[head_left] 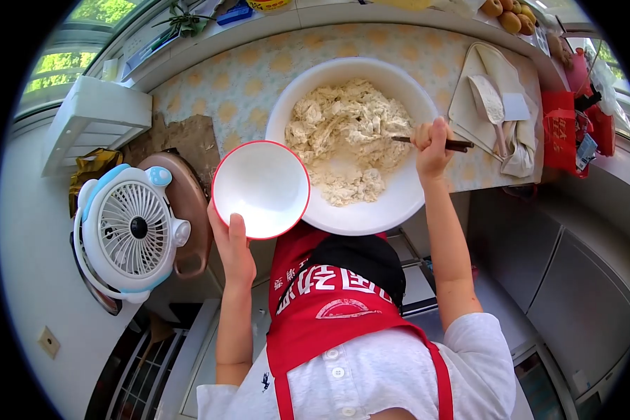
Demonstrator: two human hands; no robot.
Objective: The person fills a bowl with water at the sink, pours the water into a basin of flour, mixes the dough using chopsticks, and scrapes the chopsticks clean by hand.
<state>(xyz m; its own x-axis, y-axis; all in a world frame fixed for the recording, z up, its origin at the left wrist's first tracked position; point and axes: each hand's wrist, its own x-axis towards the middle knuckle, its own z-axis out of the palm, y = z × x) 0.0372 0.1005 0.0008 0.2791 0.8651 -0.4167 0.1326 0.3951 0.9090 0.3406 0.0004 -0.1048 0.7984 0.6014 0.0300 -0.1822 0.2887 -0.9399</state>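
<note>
My left hand (234, 245) grips a white bowl with a red rim (261, 189) by its lower left side. The bowl is tilted so its white inside faces me, and it overlaps the left edge of a large white basin (280, 105). Shaggy, lumpy dough (353, 115) fills much of the basin, with looser flour near the middle. In my right hand (432, 147) is a pair of dark chopsticks (458, 145), held in a closed fist over the basin's right rim. Their tips reach the dough's right side.
A white and blue fan (138, 227) stands at the left, before a brown lidlike object (182, 203). Right of the basin, a scoop with flour (488, 101) lies on a cloth bag (469, 77). A red bag (561, 133) is at the far right, with potatoes or fruit (509, 22) behind.
</note>
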